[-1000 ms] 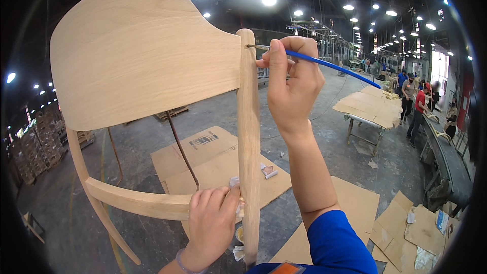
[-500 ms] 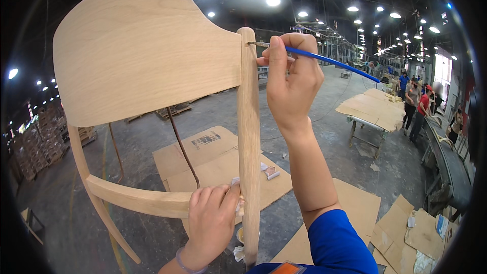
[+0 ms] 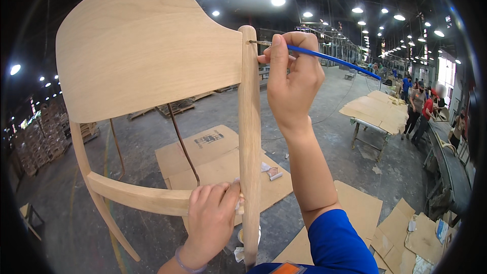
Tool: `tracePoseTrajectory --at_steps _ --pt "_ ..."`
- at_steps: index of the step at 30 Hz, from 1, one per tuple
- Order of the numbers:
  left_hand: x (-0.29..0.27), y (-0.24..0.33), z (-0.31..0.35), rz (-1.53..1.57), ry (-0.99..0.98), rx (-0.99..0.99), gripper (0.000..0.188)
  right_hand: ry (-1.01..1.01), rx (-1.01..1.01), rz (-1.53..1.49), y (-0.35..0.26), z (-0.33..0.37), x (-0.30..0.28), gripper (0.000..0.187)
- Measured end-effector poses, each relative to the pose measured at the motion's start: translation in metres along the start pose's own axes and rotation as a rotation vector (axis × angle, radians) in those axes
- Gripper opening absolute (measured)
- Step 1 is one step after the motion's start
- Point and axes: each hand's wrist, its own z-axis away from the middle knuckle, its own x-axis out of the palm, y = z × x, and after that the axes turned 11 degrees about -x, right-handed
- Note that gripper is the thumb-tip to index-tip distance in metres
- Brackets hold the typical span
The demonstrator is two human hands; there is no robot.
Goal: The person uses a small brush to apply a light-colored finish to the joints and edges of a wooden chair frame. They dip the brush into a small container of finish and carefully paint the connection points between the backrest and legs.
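A pale unfinished wooden chair frame (image 3: 152, 56) hangs in front of me, its broad curved backrest at the top left. Pinched in my right hand (image 3: 294, 78) is a thin paintbrush (image 3: 329, 58) with a blue handle. Its dark tip touches a small spot near the top of the chair's right upright post (image 3: 248, 122). Lower down, my left hand (image 3: 213, 213) is closed around the end of the curved lower rail (image 3: 137, 193), beside that post. A bit of crumpled white material (image 3: 238, 200) shows by its fingers; whether the hand grips it is unclear.
Flattened cardboard (image 3: 218, 157) lies on the concrete floor below the chair. Dark bent metal rods (image 3: 183, 144) hang behind the backrest. A cardboard-covered table (image 3: 378, 111) stands at the right, with several people near a conveyor (image 3: 451, 165). Stacked goods (image 3: 43, 144) fill the far left.
The chair and background shift slightly in the picture. The brush tip stays at the same spot on the post, and my left hand keeps its place on the rail.
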Motion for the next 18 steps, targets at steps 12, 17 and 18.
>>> tracePoseTrajectory --at_steps 12,17,18 --pt "0.0001 -0.0013 -0.0030 0.003 0.007 -0.021 0.023 -0.020 0.025 -0.052 0.0003 0.0039 0.0026 0.013" --pt "0.0005 -0.0041 -0.0035 -0.012 0.023 -0.011 0.023 0.000 0.005 -0.069 -0.0002 0.0029 0.0073 0.013" --pt "0.0003 -0.0044 -0.0032 -0.015 0.023 -0.012 0.023 -0.002 -0.008 -0.056 0.0001 0.0026 0.0085 0.013"
